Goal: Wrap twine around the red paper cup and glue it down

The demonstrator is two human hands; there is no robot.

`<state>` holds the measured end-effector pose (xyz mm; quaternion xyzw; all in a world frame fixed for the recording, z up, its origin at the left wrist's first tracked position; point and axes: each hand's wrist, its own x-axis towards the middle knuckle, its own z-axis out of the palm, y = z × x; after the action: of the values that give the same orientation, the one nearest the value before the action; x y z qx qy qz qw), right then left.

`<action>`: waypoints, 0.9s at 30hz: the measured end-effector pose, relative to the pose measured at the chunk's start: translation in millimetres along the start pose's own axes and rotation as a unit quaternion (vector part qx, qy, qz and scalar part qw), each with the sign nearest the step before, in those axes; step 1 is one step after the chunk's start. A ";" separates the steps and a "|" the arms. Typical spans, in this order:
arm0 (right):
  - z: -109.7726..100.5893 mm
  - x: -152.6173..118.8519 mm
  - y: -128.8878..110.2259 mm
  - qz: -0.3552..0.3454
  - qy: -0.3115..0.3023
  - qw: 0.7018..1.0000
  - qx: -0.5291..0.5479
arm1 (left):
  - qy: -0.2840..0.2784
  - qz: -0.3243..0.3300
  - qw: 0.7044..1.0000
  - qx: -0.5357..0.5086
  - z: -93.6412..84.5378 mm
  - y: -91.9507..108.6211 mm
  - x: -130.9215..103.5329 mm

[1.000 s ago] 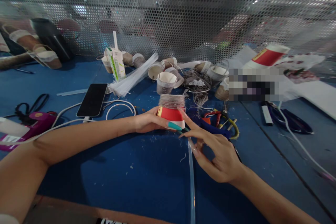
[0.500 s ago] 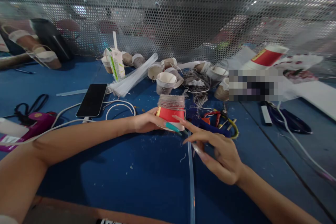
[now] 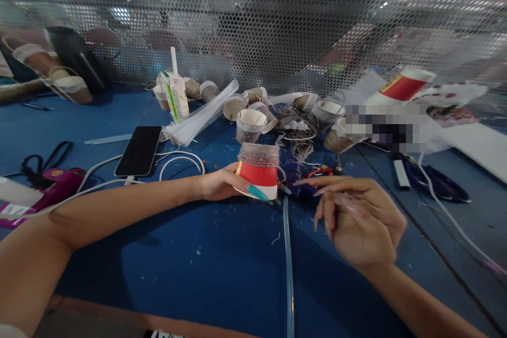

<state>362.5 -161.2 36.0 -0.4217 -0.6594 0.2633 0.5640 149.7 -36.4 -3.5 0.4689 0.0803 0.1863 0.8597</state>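
Cup (image 3: 259,173) clasped inside left grip (image 3: 219,183), right grip (image 3: 362,222) loosely spread, near but apart

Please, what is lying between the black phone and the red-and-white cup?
The head view shows a looped white cable, then the left hand, between phone and cup.

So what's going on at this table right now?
A person's left hand holds a red and white paper cup, with grayish cord wound around its upper part; the red part below is uncovered. The right hand is off to the right, apart from the cup; whether it pinches a strand is hard to tell. Behind sit other wrapped cups and a tangle of gray cord.
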 end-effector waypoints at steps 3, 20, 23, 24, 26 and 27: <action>6.5 -1.1 -4.9 0.003 0.029 0.996 0.087 | 0.007 -0.003 1.000 0.008 1.7 0.3 0.4; 9.9 -4.8 -9.7 0.084 -0.096 0.985 0.120 | 0.042 -0.001 0.999 0.030 15.2 5.3 0.3; 7.9 -4.3 -8.2 0.053 -0.088 0.992 0.072 | 0.043 0.006 0.998 0.041 16.2 4.8 0.7; 7.8 -4.0 -7.0 0.042 -0.108 0.992 0.057 | 0.046 0.011 0.998 0.044 16.4 4.2 0.9; 8.6 -3.2 -3.4 0.007 -0.173 0.985 0.022 | 0.057 0.018 0.997 0.049 16.6 2.3 1.6; 9.2 -2.9 -1.4 -0.014 -0.204 0.979 0.001 | 0.063 0.019 0.997 0.050 16.6 1.4 2.0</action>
<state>353.2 -163.2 33.5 -0.3488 -0.7663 0.3364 0.4218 156.5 -47.8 6.9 0.5000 0.1346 0.2279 0.8246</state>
